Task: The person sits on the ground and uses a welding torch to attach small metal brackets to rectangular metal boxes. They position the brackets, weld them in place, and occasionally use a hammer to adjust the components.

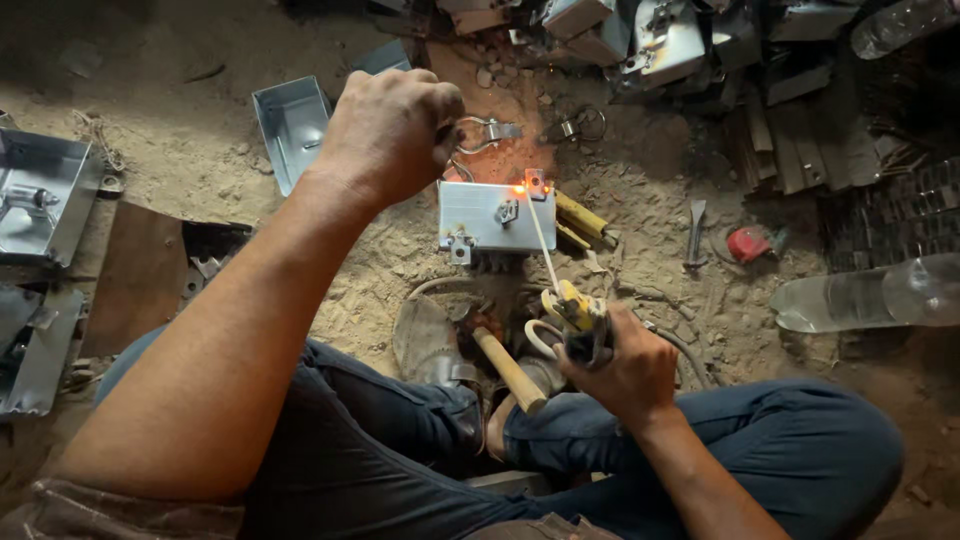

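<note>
A small grey metal box (pixel 485 212) lies on the sandy ground in front of my crossed legs. My right hand (pixel 620 365) grips a yellow electrode holder (pixel 575 312). Its thin welding rod (pixel 541 238) reaches up to the box's top right corner, where an orange spark (pixel 518 188) glows by a small hinge tab (pixel 535 183). My left hand (pixel 395 130) is a closed fist just above and left of the box, next to a wire clasp (pixel 485 133); what it grips is hidden.
A wooden-handled hammer (pixel 508 368) lies between my feet. Open metal boxes (pixel 290 125) lie at left and top, with scrap strips (pixel 800 150) top right. A clear plastic bottle (pixel 870 295), a red object (pixel 748 243) and a flat tool (pixel 696 232) rest at right.
</note>
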